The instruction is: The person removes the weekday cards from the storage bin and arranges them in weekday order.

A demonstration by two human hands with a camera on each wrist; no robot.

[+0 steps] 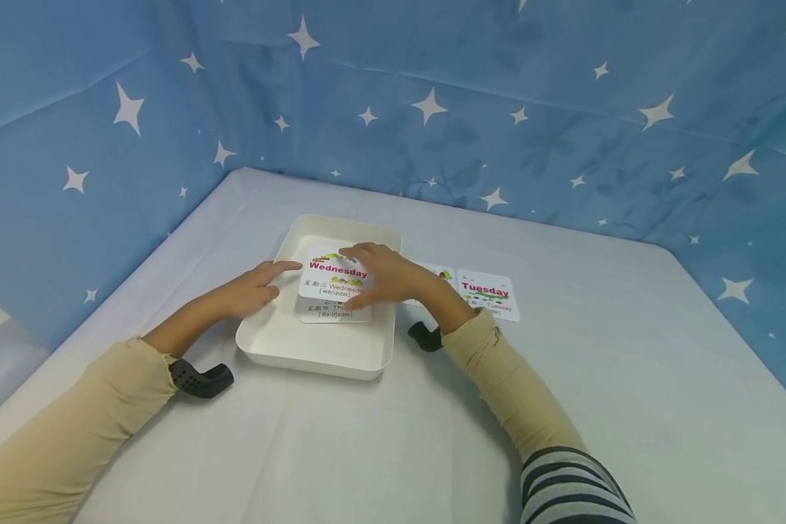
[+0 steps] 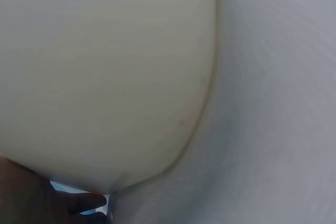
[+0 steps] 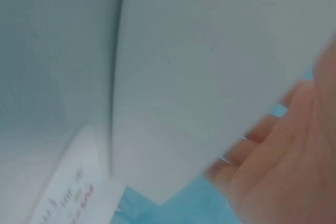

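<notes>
A white card reading "Wednesday" (image 1: pixel 327 280) lies in the white tray (image 1: pixel 301 349). It overlaps a second white card (image 1: pixel 321 314), whose heading is mostly covered. From the right, my right hand (image 1: pixel 389 273) reaches over the tray wall, thumb and fingers spread over the right part of the Wednesday card. My left hand (image 1: pixel 249 291) is over the tray's left rim, its index finger extended with the tip right at that card's left edge. In the wrist views the tray's outer wall hides the cards inside.
Right of the tray, a "Tuesday" card (image 1: pixel 487 295) lies on the white-covered table (image 1: pixel 596 378), beside another card (image 1: pixel 442 271) partly behind my right hand. A black wrist mount (image 1: pixel 203 380) sits under my left sleeve, another (image 1: pixel 424 337) by my right wrist. A starry blue curtain (image 1: pixel 380 80) stands behind.
</notes>
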